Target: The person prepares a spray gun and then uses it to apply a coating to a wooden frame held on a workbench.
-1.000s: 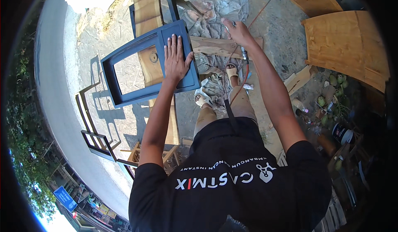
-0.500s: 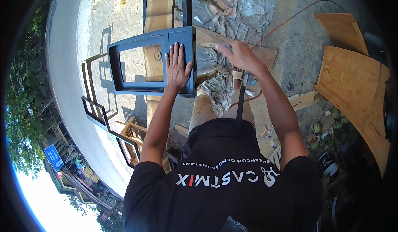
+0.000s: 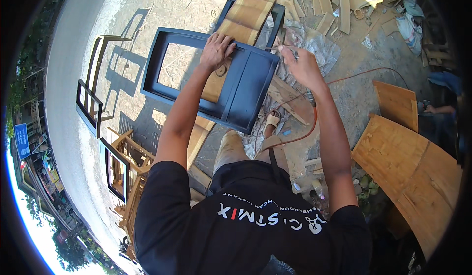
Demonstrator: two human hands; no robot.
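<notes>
Left hand (image 3: 217, 50) fingers curled, gripping; right hand (image 3: 301, 65) extended, fingers closed.

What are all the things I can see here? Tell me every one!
Framed panel: one, dark blue-black, with an open window, lying flat in the middle under the left hand.
Second dark frame: one, beyond it, with a bare wooden board across it.
Small frames: several, dark and bare wood, standing at the left on the pavement.
Plywood sheets: two, tan, at the right.
Wood offcuts: many, pale, top right.
Plastic sheet: one, clear and crumpled, under the right hand.
Hose: one, orange, running down from the right hand.
Left hand: gripping the panel's middle rail.
Right hand: holding a thin tool at the panel's far corner.
</notes>
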